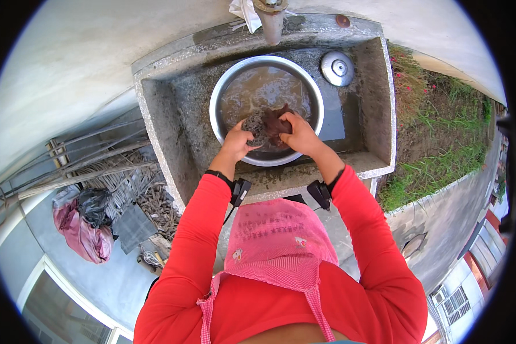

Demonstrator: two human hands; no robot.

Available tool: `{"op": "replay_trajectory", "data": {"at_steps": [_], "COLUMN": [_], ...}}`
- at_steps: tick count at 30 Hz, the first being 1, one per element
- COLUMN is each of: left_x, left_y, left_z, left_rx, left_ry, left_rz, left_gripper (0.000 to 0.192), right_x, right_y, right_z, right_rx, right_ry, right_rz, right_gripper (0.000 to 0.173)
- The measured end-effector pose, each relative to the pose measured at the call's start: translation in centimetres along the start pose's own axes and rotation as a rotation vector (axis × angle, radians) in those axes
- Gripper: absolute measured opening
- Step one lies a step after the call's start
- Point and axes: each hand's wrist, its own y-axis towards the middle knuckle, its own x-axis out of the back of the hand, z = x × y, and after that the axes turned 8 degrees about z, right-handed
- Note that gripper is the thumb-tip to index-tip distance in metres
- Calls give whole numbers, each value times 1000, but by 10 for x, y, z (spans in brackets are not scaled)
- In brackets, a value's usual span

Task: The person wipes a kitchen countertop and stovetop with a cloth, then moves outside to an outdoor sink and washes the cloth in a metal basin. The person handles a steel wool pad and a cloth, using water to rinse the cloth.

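Observation:
A round metal basin [215,101] of murky brown water [262,88] sits in front of me. Over its near side, my left hand [236,144] grips a dark grey, tangled, wiry-looking bundle [254,125]; its exact kind is unclear. Pressed close beside that, a wet dark reddish-brown piece [275,122], perhaps cloth, is pinched between the thumb and fingers of my right hand [300,134]. The two dark pieces touch, and I cannot tell whether they are joined. Their lower parts blend into the dark water.
The basin stands inside a stone-like trough sink [165,129] under a tap pipe [271,28]. A metal lid [337,69] lies at the sink's far right, near shallow water. Wooden poles [90,174] and a pink bundle [84,232] are at left; a planted bed [443,129] borders the right.

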Motion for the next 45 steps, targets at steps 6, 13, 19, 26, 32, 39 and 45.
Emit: {"op": "replay_trajectory", "data": {"at_steps": [6,13,19,26,32,39,45], "left_x": [-65,-71,-61,-32,16,28,28], "left_y": [-40,-24,-11,-7,18,40,58], "left_z": [-13,22,31,27,17,40,48], "left_rx": [23,-196,-231,-151,-51,-108,189], "left_ry": [-268,83,354,-2,136,1407,1923], "left_rz": [31,-170,-128,-36,-326,-484,-298], "left_gripper": [45,38,32,35,45,61,40], "right_x": [-31,-43,-39,-25,-12,-42,-51], "right_y": [-25,-18,-10,7,18,44,59], "right_z": [41,55,49,21,-6,-6,-17], "right_rx": [293,161,0,-22,-140,-559,-451], "right_ry": [251,32,171,158,-203,-470,-795], "right_rz": [-240,-459,-437,-342,-295,-20,340], "right_gripper": [71,40,31,39,56,86,61]}}
